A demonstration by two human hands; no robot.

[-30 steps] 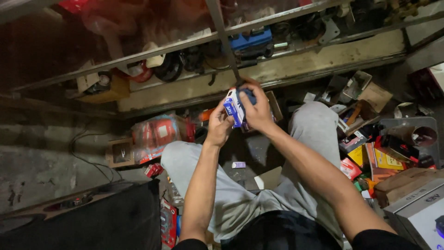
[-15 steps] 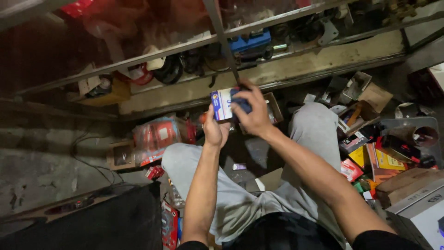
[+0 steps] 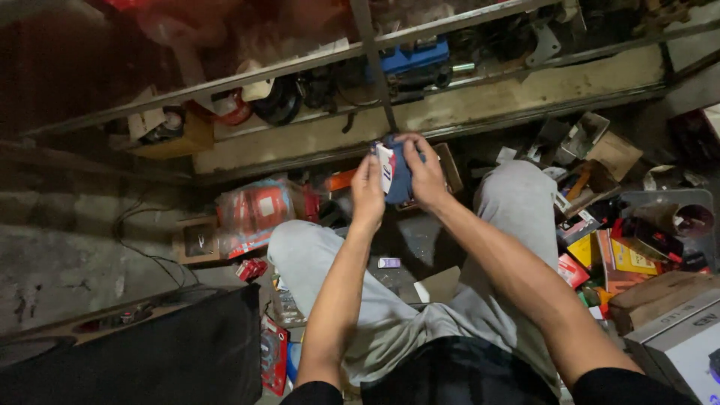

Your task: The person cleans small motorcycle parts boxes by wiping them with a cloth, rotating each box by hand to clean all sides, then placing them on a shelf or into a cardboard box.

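I sit with my knees apart in grey trousers. My left hand [image 3: 367, 189] and my right hand [image 3: 422, 171] both grip a small blue and white cardboard box [image 3: 391, 171], held up in front of me between my knees. The left hand's fingers clamp its left side, the right hand's fingers curl over its top and right side. The box stands on edge, with much of it hidden by my fingers.
A dusty metal shelf rack [image 3: 420, 101] with dark parts and a blue item [image 3: 415, 56] runs across ahead. Small boxes litter the floor at right [image 3: 611, 255], red wrapped packs [image 3: 255, 214] at left, a black case [image 3: 150, 352] at lower left, a grey carton [image 3: 679, 341] at lower right.
The box has been turned in my hands from showing its broad face to standing on edge. Both hands stayed at the same spot, the right hand shifting over the top.
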